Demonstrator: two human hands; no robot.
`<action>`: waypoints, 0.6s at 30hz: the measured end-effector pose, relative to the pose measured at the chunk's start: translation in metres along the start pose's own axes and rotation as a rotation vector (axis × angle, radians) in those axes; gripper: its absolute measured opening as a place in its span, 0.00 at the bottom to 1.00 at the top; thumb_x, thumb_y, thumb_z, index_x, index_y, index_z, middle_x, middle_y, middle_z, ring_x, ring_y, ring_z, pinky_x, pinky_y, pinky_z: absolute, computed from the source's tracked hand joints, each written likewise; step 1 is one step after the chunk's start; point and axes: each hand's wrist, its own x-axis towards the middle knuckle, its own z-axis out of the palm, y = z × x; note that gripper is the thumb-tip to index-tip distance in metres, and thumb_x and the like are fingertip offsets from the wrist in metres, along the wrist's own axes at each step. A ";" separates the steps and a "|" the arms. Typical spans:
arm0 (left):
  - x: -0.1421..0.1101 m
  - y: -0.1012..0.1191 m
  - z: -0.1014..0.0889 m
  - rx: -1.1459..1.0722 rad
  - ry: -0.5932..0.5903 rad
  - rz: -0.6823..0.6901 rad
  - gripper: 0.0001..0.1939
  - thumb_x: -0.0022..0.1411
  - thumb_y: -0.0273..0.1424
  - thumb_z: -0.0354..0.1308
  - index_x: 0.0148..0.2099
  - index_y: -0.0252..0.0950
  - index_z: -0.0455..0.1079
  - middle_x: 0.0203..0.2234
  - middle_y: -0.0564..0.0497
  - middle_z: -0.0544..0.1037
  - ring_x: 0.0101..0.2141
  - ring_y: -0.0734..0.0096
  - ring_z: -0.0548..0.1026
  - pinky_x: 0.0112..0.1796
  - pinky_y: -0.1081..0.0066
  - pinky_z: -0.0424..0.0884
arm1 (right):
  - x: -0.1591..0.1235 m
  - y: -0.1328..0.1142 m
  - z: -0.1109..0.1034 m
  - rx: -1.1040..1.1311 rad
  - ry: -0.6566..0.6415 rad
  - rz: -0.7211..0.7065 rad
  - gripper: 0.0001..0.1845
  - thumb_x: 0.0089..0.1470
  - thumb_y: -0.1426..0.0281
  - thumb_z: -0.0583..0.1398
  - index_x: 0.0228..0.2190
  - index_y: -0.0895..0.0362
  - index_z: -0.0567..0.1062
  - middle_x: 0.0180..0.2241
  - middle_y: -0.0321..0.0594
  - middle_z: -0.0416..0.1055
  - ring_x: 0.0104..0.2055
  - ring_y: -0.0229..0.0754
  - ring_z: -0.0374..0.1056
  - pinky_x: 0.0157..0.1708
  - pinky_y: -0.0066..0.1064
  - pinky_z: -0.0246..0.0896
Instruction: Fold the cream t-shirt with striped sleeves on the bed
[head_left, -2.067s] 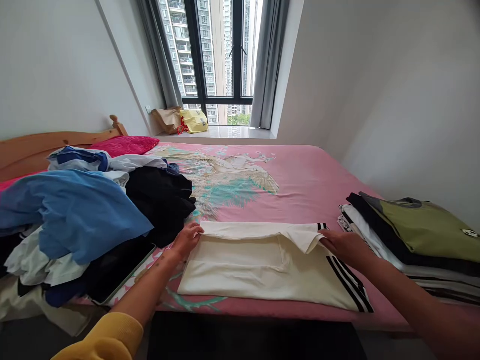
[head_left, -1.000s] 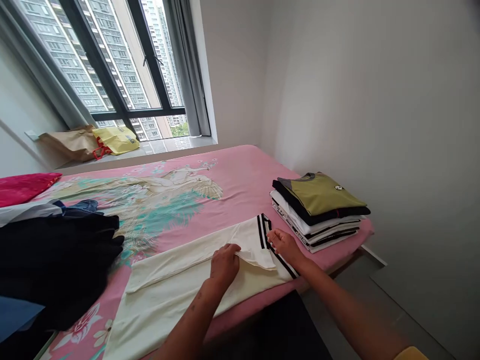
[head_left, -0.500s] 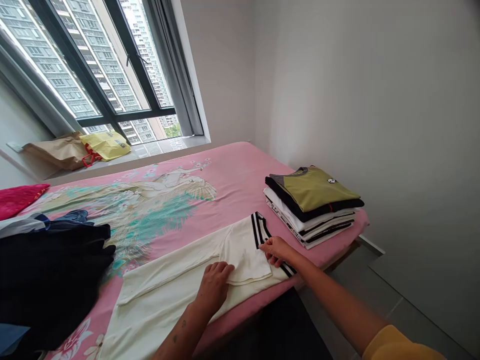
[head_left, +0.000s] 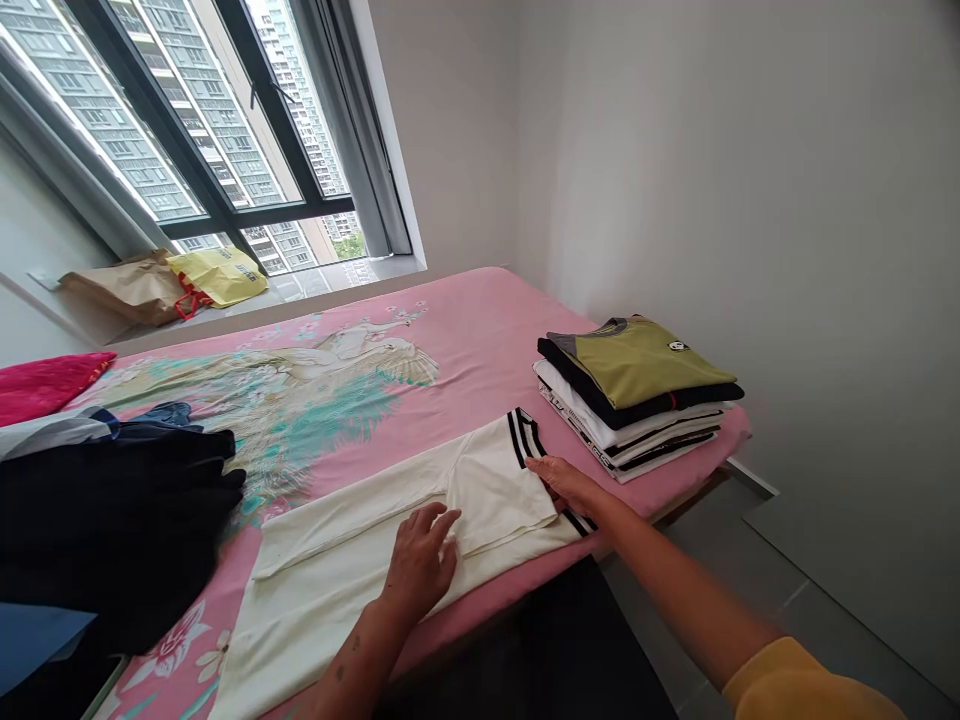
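A cream shirt [head_left: 352, 570] with black-and-white striped cuffs lies flat along the near edge of the pink bed [head_left: 480, 350]. Its sleeve [head_left: 499, 480] is folded inward over the body. My left hand [head_left: 420, 565] rests flat on the shirt's middle, fingers spread, just left of the folded sleeve. My right hand [head_left: 562, 482] lies on the sleeve's right edge near the striped cuff [head_left: 525, 436], fingers stretched out and pressing the cloth down.
A stack of folded clothes [head_left: 637, 395], olive shirt on top, sits at the bed's right corner. A heap of unfolded dark and blue garments [head_left: 105, 530] fills the left. Paper bags [head_left: 169, 280] lie on the window sill. A grey wall runs along the right.
The view swung right from the heap toward the folded stack. My left hand moved from the shirt's left end to its middle; the sleeve got folded in and both hands now flatten it.
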 end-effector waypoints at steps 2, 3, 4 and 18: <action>-0.002 0.010 0.005 -0.011 -0.050 0.005 0.21 0.55 0.30 0.53 0.53 0.40 0.65 0.50 0.44 0.68 0.49 0.58 0.67 0.47 0.57 0.65 | 0.000 0.003 0.001 -0.030 0.006 0.017 0.12 0.48 0.61 0.60 0.29 0.56 0.64 0.21 0.31 0.65 0.18 0.33 0.60 0.16 0.24 0.56; -0.002 0.017 0.010 -0.020 -0.070 0.015 0.23 0.55 0.33 0.55 0.54 0.41 0.64 0.52 0.44 0.67 0.51 0.56 0.66 0.50 0.55 0.64 | 0.000 0.004 0.002 -0.032 0.008 0.015 0.11 0.47 0.64 0.60 0.29 0.56 0.65 0.21 0.30 0.65 0.18 0.32 0.59 0.16 0.24 0.55; -0.001 0.025 0.016 -0.031 -0.083 0.029 0.26 0.54 0.35 0.56 0.56 0.40 0.62 0.55 0.43 0.65 0.53 0.55 0.64 0.52 0.54 0.62 | 0.000 0.005 0.003 -0.014 0.002 0.003 0.10 0.46 0.66 0.61 0.29 0.57 0.66 0.21 0.31 0.65 0.18 0.32 0.59 0.17 0.23 0.55; 0.081 0.068 0.068 -1.051 0.138 -0.685 0.24 0.63 0.44 0.45 0.51 0.33 0.68 0.44 0.44 0.76 0.48 0.59 0.71 0.49 0.58 0.66 | -0.001 -0.010 -0.005 -0.151 -0.083 -0.493 0.22 0.56 0.58 0.48 0.38 0.60 0.73 0.41 0.46 0.73 0.47 0.45 0.67 0.51 0.39 0.57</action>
